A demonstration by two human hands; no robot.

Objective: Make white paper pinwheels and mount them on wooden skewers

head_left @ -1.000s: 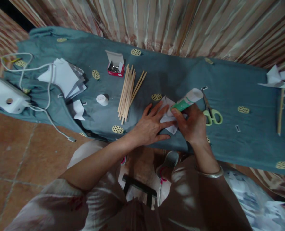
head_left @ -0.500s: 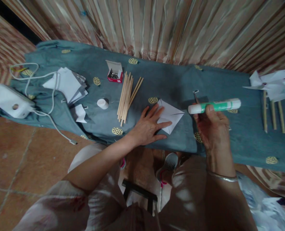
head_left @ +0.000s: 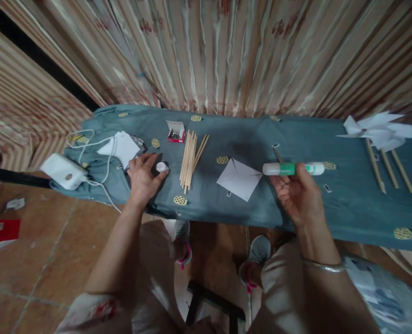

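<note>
My right hand (head_left: 299, 195) holds a green-and-white glue stick (head_left: 287, 169) level above the cloth, its thumb on top. A thin dark pointed tool (head_left: 277, 154) shows just behind the glue stick; whether this hand touches it, I cannot tell. Left of the glue stick's end lies a square of white paper (head_left: 240, 180) with slits running in from its corners. My left hand (head_left: 144, 178) is open around a small white cap (head_left: 162, 167), thumb and forefinger apart on either side of it. The thumb tip is at the cap's edge, perhaps touching.
Wooden sticks (head_left: 189, 162) lie beside a small red box (head_left: 176, 132) of metal pins. Farther left are stacked white papers (head_left: 124, 147) and a white power bank (head_left: 63, 170) with cables. Paper pinwheels on sticks (head_left: 380, 132) lie at the right. A curtain (head_left: 220, 60) hangs behind.
My left hand has left the paper square and moved left to the white cap. My right hand still holds the glue stick, at nearly the same place. The view has shifted.
</note>
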